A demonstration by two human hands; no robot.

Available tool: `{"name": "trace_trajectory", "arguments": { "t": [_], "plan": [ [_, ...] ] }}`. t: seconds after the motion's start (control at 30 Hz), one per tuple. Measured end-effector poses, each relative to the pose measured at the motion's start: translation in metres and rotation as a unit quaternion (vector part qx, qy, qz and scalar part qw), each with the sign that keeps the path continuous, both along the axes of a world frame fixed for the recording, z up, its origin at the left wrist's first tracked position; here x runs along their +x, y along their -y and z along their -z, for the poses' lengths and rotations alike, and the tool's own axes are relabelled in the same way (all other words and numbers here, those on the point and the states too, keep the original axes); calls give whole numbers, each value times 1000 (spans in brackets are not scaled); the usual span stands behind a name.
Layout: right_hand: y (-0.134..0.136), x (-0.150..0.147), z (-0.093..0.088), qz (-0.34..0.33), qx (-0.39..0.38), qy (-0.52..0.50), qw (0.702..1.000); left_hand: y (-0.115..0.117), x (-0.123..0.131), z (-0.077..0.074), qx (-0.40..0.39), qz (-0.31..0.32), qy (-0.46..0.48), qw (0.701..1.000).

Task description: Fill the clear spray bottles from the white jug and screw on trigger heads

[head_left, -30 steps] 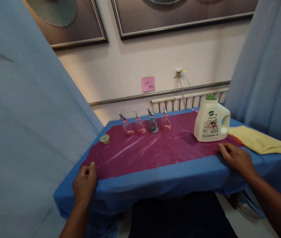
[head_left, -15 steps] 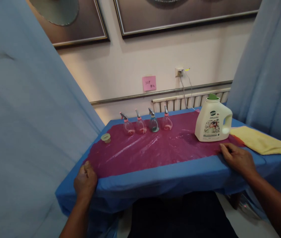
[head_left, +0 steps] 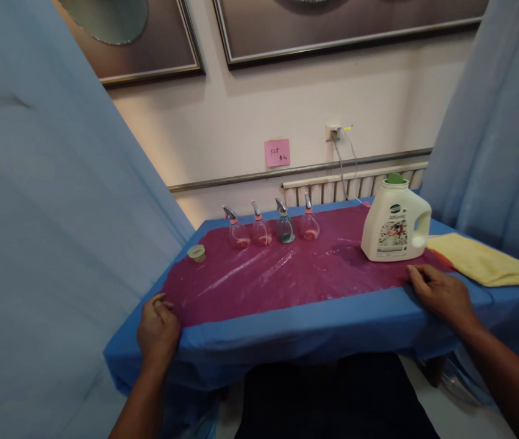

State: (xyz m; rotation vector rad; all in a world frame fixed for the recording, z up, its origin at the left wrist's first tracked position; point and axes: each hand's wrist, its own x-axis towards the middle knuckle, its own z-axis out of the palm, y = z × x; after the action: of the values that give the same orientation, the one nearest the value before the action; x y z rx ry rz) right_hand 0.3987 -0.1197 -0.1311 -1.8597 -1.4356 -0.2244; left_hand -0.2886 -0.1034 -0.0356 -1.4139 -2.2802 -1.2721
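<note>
A wrinkled, glossy dark-red plastic sheet [head_left: 259, 280] is spread over a table under a blue cloth [head_left: 305, 317]. At its near left corner rests my left hand [head_left: 158, 323], fingers curled in; whether the sheet's edge is caught in them is hidden. My right hand [head_left: 442, 294] lies at the near right edge, closed, thumb and forefinger together at the sheet. Just beyond it stands a cream detergent jug [head_left: 393, 225] with a green piece [head_left: 396, 178] in its mouth. Several small clear spray bottles, among them a pink-collared one [head_left: 239, 236] and a teal one [head_left: 285, 230], stand in a row farther back.
A pale translucent cap [head_left: 197, 253] sits on the sheet's left part. To the right of the jug lies a folded yellow cloth [head_left: 483, 259]. Blue curtains [head_left: 49, 213] hang at both sides. Behind the table are a radiator [head_left: 323, 190] and a wall socket [head_left: 332, 133] with cords.
My left hand's fingers have shifted slightly at the sheet's corner. My right hand stays in place, and the bottles and jug have not moved; the view has tilted very slightly.
</note>
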Motion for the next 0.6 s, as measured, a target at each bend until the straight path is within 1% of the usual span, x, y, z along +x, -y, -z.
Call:
{"name": "trace_trajectory", "arguments": {
  "t": [0.2, 0.37, 0.6],
  "plan": [
    [0, 0, 0, 5, -15, -3, 1000, 0, -4, 2, 9, 18, 3, 1000],
    [0, 3, 2, 19, -39, -8, 999, 4, -5, 3, -6, 38, 2, 999],
    [-2, 6, 7, 15, -11, 7, 1000, 12, 0, 3, -27, 38, 26, 999]
  ]
}}
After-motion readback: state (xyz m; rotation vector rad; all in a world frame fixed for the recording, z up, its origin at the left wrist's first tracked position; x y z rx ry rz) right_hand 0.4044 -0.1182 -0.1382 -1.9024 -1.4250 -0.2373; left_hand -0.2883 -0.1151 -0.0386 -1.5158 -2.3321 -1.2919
